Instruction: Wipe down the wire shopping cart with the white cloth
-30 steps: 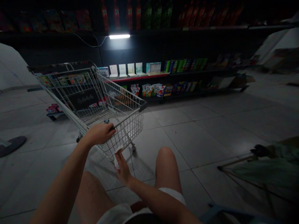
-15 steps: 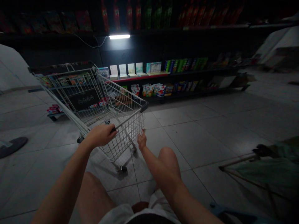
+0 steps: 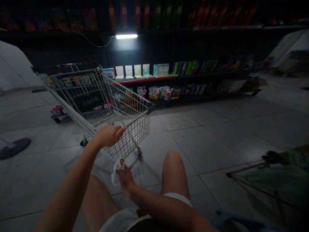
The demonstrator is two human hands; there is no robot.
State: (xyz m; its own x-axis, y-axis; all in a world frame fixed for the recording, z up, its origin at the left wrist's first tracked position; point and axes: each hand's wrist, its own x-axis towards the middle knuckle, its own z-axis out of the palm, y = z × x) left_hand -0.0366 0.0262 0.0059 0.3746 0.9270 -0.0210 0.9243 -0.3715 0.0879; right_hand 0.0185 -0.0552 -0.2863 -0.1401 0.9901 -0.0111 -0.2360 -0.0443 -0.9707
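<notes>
The shopping cart (image 3: pixel 113 116) stands on the tiled floor (image 3: pixel 205 145) just ahead of the knees, its near mesh end turned toward my camera. I see a dark panel (image 3: pixel 87 101) with a row of pale symbols inside its far end, and casters (image 3: pixel 83 142) below the wire basket. My left hand (image 3: pixel 109 135) is on the near rim at its left corner, closed over it, with a finger or the thumb pointing along the bar; the other fingers are mostly hidden from me. Low beside the bottom of that mesh end, my right hand (image 3: pixel 125 175) pinches a crumpled white cloth (image 3: pixel 116 175) between thumb and fingers, and part of it hangs down on the left. I cannot tell whether the cloth touches the wires.

Behind the cart I get long dark shelving (image 3: pixel 193 45). A lit tube lamp (image 3: pixel 126 36) is fixed under the upper shelf, its cable running left. Below it, pale booklets (image 3: pixel 137 71) stand upright beside green and blue canisters (image 3: pixel 189 67), with snack bags (image 3: pixel 166 93) on the bottom level. Red and green bottles (image 3: pixel 124 16) line the top in shadow. Far right, I make out green fabric (image 3: pixel 272 175) on a folding frame; far left, a round dark base (image 3: pixel 18 148).
</notes>
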